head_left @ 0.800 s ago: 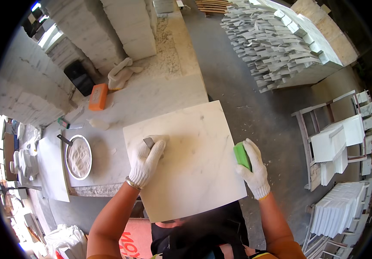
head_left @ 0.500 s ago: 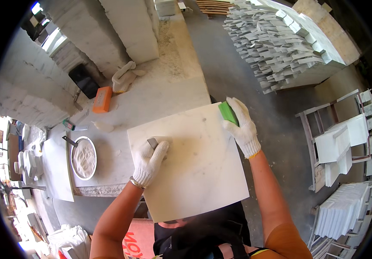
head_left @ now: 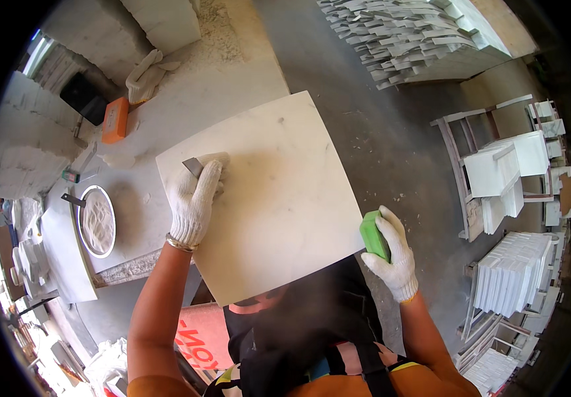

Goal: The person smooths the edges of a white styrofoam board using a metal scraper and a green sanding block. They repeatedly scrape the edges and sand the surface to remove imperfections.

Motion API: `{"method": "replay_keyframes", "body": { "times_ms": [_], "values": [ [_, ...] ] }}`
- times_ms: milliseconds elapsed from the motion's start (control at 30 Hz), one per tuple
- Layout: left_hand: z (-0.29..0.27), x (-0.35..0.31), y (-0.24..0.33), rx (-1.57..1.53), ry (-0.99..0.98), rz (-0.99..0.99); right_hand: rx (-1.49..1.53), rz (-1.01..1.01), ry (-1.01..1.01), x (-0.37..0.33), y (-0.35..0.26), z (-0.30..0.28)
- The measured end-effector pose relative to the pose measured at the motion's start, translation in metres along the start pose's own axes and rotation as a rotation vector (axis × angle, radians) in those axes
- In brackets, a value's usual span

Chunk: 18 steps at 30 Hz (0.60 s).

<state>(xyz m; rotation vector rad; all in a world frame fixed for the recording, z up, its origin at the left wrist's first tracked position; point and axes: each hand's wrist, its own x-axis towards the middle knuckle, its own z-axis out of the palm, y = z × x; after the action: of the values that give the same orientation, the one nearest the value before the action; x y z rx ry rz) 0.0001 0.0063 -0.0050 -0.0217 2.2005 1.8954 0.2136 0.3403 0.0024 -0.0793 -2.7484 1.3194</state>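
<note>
A thin white marble slab (head_left: 279, 212) with faint grey veining lies on the workbench, its near part jutting out over my lap. My left hand (head_left: 194, 202), in a white knit glove, rests on the slab's left part. Its fingers are closed round a flat grey scraper blade (head_left: 193, 166) whose end sticks up; the rest is hidden in the glove. My gloved right hand (head_left: 396, 257) grips a green rectangular sanding block (head_left: 374, 236) at the slab's near right corner, just beside the edge. Whether the block touches the edge I cannot tell.
On the bench, a round bowl of pale powder (head_left: 97, 221) holds a dark-handled tool. Behind it are an orange box (head_left: 115, 120), a black phone-like object (head_left: 83, 98) and crumpled gloves (head_left: 145, 78). Stacked stone strips (head_left: 404, 40) and racks of white tiles (head_left: 510, 271) stand right.
My right hand has brought the green block along the slab's right edge from the far corner to the near corner. My left hand stays on the slab with the blade. The view has shifted.
</note>
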Motion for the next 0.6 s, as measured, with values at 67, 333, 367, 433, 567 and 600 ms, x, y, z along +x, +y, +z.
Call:
{"method": "replay_keyframes", "body": {
  "times_ms": [67, 333, 367, 433, 567, 600],
  "values": [
    [-0.005, 0.001, 0.001, 0.008, -0.003, -0.019, 0.010, 0.012, 0.059, -0.016, -0.006, 0.004],
    [-0.005, 0.004, 0.000, 0.002, -0.001, -0.019, 0.076, -0.206, 0.128, 0.189, 0.007, 0.048],
    [-0.004, 0.004, 0.002, 0.012, 0.000, -0.011, 0.081, -0.233, 0.139, 0.227, 0.016, 0.057],
    [-0.006, 0.004, 0.005, 0.015, 0.005, -0.039, 0.059, -0.252, 0.136, 0.290, 0.018, 0.069],
    [-0.007, 0.007, 0.002, 0.029, -0.005, -0.005, 0.015, -0.207, 0.115, 0.317, 0.009, 0.069],
    [-0.009, 0.004, 0.003, 0.023, -0.001, -0.022, 0.031, -0.193, 0.100, 0.307, 0.010, 0.073]
  ]
}}
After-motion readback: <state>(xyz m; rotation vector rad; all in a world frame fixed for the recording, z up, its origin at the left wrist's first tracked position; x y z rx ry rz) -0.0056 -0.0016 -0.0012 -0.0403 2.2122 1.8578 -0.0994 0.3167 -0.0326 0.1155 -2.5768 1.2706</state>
